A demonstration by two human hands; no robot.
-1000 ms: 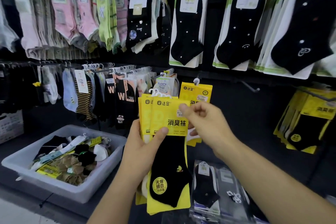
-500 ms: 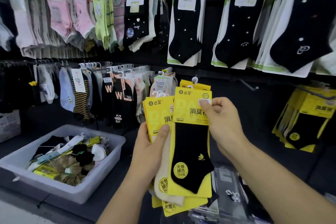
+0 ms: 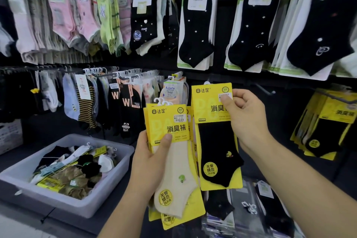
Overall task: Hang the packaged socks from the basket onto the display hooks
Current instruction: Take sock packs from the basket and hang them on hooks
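hanging socks [image 3: 195, 31] crowd the hooks [image 3: 174, 75] around the black pack [image 3: 218, 141].

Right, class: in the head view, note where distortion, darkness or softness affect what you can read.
Head view: wide-angle bending tilts the black sock cards at the right edge; the centre is sharp, so print on the black-sock pack in the right hand and cream-sock pack in the left hand reads well; the empty hook barely shows against the dark panel; labels in the basket are unreadable.
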